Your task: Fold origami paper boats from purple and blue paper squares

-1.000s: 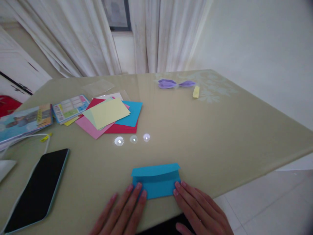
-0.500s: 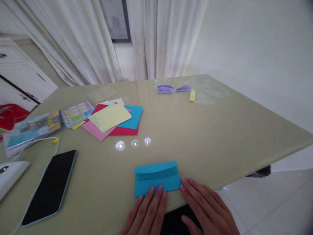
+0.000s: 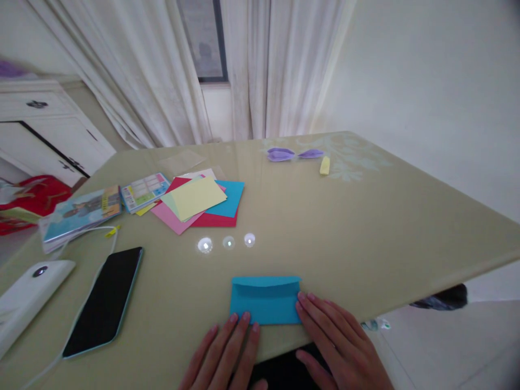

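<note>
A folded piece of blue paper [image 3: 266, 303] lies on the table near its front edge, with a narrow strip along its far side raised a little. My left hand [image 3: 225, 349] rests palm down, fingers stretched out, its fingertips at the paper's near left corner. On the other side, my right hand [image 3: 339, 338] lies flat with fingers extended, the fingertips touching the paper's right edge. Neither hand grips anything.
Coloured paper sheets [image 3: 195, 199] lie in a pile at the back left, beside booklets [image 3: 83, 211]. A phone [image 3: 104, 303] and a white device [image 3: 34, 298] with a cable are at the left. Purple folded papers [image 3: 281, 155] and a yellow folded piece [image 3: 325, 166] sit far back.
The blue paper has turned slightly and now lies squarer to me. My left hand has slid left to its corner; my right hand stays at its right edge. The view has shifted left.
</note>
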A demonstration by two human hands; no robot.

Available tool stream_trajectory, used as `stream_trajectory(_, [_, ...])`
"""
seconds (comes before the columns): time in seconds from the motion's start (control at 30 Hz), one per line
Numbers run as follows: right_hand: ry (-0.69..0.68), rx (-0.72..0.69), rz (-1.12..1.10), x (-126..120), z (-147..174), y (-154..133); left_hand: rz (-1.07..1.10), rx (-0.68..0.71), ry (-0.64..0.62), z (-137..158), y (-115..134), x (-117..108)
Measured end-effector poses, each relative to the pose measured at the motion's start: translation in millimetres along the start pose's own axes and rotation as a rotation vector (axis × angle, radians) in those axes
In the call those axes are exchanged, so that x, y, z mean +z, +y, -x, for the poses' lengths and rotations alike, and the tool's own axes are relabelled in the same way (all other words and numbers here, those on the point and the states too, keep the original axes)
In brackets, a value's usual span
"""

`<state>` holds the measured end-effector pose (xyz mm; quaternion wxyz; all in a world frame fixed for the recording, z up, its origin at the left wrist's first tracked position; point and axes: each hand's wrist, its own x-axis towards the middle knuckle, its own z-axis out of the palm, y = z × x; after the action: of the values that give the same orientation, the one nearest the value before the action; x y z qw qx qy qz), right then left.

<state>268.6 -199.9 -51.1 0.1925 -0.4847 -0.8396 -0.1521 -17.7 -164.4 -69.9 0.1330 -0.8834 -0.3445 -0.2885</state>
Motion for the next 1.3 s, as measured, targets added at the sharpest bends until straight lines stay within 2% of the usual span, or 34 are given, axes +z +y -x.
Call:
stream_trajectory(0.13, [0.027,0.005,0.014,0.7,-7.4,-5.5,0.032,-0.021,-0.010,-19.6,-15.4,-8.4])
stream_trajectory(0.3, [0.041,-0.008,-0.023,3.1,-13.3,-9.3,0.113,-0.027,-0.075,-52.3,-8.0,7.9])
stream_trajectory(0.47, [0.046,0.022,-0.112,9.3,-12.9,-7.7,0.192,-0.017,-0.200,-59.9,-9.5,21.2])
stream_trajectory(0.7, [0.033,0.119,-0.205,12.2,-12.8,-9.9,0.364,-0.030,-0.289,-75.5,-14.6,17.6])
stream_trajectory(0.83, [0.046,0.138,-0.246,15.3,-9.1,-9.2,0.435,-0.037,-0.218,-75.9,-10.2,11.9])
stream_trajectory(0.93, [0.063,0.122,-0.239,15.4,-8.6,-9.5,0.422,0.011,-0.044,-61.1,-4.6,8.5])
stream_trajectory(1.03, [0.060,0.077,-0.183,11.6,-11.2,-11.1,0.284,0.026,0.088,-41.0,2.5,6.6])
stream_trajectory(1.17, [0.051,-0.020,-0.100,5.9,-14.2,-13.2,0.228,-0.062,0.093,-25.6,11.1,3.4])
stream_trajectory(1.3, [0.033,-0.094,-0.129,3.9,-16.5,-15.2,0.196,-0.171,0.055,-28.9,13.3,-1.4])
